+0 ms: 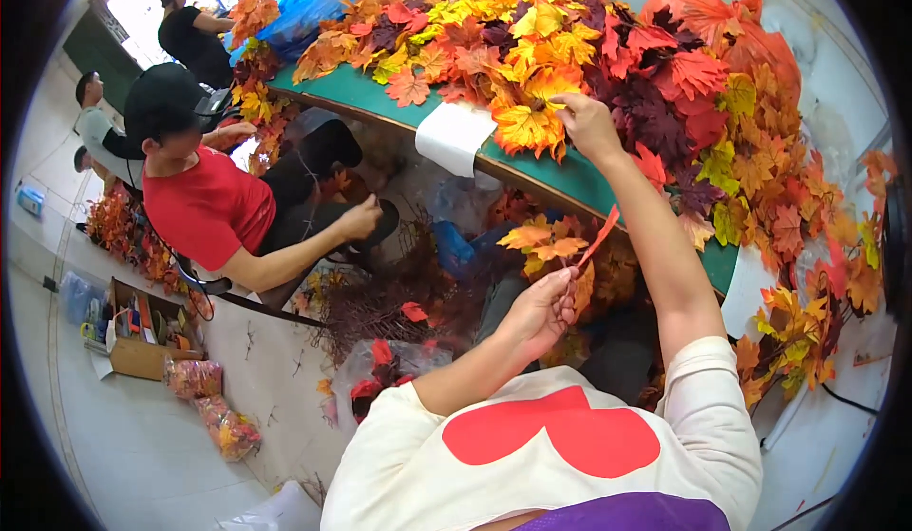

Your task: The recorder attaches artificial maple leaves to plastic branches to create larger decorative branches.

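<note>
My left hand (543, 314) is closed in front of my chest, pinching the stem of an artificial maple leaf spray. A narrow red leaf (600, 235) rises from its fingertips, and orange leaves (545, 240) show just beyond; whether these hang on the same stem I cannot tell. My right arm reaches out over the green table (587, 180). There my right hand (587, 124) has its fingers drawn together at the middle of a yellow-orange artificial maple leaf (530, 130), at the near edge of a big heap of leaves (475, 32) in orange, yellow, red and dark purple.
White sheets (454, 136) lie over the table's edge. A red plastic bag (760, 42) stands behind the heap. To my left sits a co-worker in a red shirt (201, 210). Bare brown stems (380, 312) cover the floor near a clear bag (356, 369) and a cardboard box (142, 355).
</note>
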A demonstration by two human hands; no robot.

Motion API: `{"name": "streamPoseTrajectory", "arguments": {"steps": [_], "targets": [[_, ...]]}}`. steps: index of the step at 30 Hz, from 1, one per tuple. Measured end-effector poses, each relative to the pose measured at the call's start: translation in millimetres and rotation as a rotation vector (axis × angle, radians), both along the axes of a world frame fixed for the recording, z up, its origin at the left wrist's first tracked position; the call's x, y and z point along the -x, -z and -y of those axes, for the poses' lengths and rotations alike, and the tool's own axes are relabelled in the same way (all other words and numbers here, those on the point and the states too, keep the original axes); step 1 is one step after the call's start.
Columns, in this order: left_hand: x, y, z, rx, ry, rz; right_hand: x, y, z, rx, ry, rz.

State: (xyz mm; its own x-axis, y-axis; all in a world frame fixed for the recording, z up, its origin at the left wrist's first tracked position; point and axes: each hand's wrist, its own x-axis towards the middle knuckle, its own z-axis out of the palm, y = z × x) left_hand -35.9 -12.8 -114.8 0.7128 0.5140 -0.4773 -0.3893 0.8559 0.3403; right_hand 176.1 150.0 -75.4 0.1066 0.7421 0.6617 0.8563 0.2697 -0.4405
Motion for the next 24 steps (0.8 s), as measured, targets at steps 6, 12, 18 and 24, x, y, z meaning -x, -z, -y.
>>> {"name": "streamPoseTrajectory", "arguments": {"steps": [6,12,18,24], "targets": [[11,10,-7,0.049,0.037,0.06,-8,9,-40,0.162,-0.058,-0.019],[13,10,-10,0.086,0.073,0.084,-10,4,-50,0.077,-0.098,-0.047],[11,14,-3,0.079,0.099,0.044,-12,-13,-49,-0.073,-0.084,-0.109],[4,13,-6,-0.043,-0.022,0.001,-3,-72,-8,-0.215,-0.014,-0.218]]}}
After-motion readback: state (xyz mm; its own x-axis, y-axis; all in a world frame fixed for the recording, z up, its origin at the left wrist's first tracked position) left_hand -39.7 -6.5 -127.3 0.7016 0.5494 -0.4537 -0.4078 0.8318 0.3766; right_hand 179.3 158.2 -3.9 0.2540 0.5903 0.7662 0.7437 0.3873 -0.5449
